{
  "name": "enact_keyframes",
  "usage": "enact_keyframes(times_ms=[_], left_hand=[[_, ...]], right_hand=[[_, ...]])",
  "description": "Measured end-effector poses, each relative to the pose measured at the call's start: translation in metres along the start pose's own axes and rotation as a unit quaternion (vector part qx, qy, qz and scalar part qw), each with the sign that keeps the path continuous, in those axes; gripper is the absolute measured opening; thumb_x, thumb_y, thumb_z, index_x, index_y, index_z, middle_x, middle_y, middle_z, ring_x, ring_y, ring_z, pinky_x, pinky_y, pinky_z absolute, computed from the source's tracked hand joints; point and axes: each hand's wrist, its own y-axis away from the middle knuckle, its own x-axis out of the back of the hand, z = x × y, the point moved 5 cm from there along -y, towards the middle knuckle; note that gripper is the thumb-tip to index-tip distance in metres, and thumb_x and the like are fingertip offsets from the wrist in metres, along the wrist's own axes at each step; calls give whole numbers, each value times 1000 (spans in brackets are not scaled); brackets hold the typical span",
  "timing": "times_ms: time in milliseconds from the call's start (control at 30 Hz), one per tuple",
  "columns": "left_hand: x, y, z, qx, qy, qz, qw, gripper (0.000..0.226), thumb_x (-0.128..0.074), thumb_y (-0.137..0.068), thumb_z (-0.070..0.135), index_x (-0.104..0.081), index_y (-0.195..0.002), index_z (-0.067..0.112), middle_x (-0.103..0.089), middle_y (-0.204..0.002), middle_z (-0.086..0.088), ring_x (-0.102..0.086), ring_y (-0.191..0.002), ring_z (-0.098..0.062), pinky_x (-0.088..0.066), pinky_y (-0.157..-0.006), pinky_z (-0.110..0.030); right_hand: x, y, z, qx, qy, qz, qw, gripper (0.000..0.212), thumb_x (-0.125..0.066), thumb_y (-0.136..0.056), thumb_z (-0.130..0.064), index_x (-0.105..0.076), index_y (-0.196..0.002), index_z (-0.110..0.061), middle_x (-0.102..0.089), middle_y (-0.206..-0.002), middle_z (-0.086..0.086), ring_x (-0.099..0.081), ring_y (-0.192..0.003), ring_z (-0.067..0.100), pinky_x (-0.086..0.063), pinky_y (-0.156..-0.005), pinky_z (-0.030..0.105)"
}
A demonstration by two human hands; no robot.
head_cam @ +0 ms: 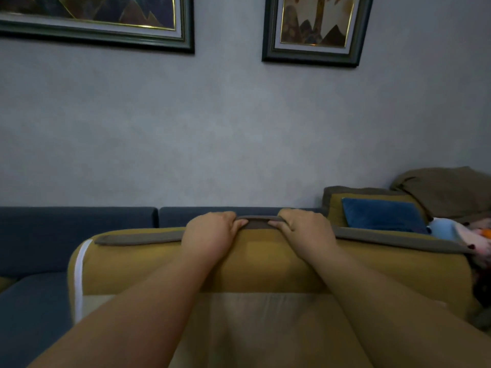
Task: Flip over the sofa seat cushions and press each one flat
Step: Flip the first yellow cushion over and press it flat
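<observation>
left hand (210, 235) and right hand (305, 232) gripping mustard seat cushion (260, 264) top edge, blue pillow (382, 215) and soft toy (457, 232) beside it

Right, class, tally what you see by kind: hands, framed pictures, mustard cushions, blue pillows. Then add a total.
Hands: 2 (left hand, right hand)
Framed pictures: 2 (left picture, right picture)
Mustard cushions: 2 (held cushion, far cushion)
Blue pillows: 1 (blue pillow)
Total: 7
</observation>
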Motion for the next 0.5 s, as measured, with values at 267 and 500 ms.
enact_keyframes(times_ms=[267, 500], left_hand=[[-88, -107, -39, 55, 56, -53, 996, 39, -30, -100, 53, -51, -84, 24, -64, -89, 0, -60, -86, -21, -46, -72, -36], [-183, -205, -65, 54, -19, -58, 997, 36, -24, -101, 42, -56, -95, 26, -65, -99, 4, -58, -89, -18, -40, -74, -35]], right_hand=[[-90, -120, 31, -7, -83, -74, 994, 36, -36, -97, -57, -54, -88, -26, -58, -83, -5, -54, -81, 18, -46, -71, 36], [-182, -196, 52, -5, -23, -20, 1000, 46, -22, -98, -57, -60, -107, -33, -64, -95, -9, -54, -83, 12, -41, -80, 34]])
